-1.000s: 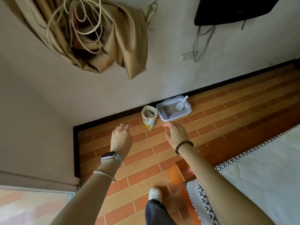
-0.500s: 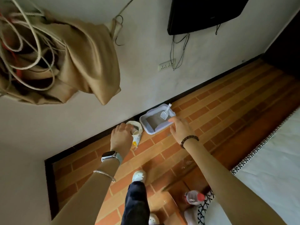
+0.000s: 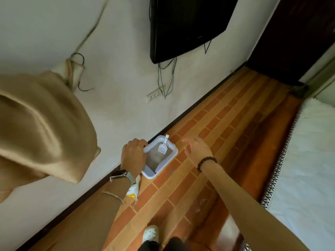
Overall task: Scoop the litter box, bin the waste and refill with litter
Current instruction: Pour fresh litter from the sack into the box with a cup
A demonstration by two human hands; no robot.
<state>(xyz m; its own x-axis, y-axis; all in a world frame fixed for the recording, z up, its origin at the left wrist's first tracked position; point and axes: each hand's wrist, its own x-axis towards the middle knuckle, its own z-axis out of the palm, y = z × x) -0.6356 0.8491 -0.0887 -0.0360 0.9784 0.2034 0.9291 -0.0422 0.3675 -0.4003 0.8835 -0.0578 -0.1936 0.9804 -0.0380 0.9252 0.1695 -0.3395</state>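
Approach to the litter box, seen from above the person's arms. The left grip (image 3: 134, 156) is closed over the near left corner of the litter box (image 3: 173, 148), fingers curled round its white rim. The right grip (image 3: 197, 149) hangs open just beside the box's right side, fingers spread, touching nothing.

The box stands on the tiled floor (image 3: 226, 124) against the skirting of the wall. Grey litter covers its bottom. A white slotted scoop (image 3: 162, 149) lies inside, its handle leaning on the far rim. A yellow-and-white litter bag (image 3: 133, 192) stands just beside the box, partly hidden under the left wrist, which carries a watch (image 3: 119, 173). A bed (image 3: 308, 169) with a white cover runs along the right. A television (image 3: 188, 24) and a power strip (image 3: 155, 95) are fixed to the wall above, and beige cloth (image 3: 41, 127) hangs at the left.

Change: a second ago both grips were open in the air, well short of the box. Half a second ago the left was over the bag. Now it has the rim, and the person stands nearer. This reads as the opening of the task. The box is probably being steadied or drawn out, the scoop is untouched, and the free right grip is placed to take it.
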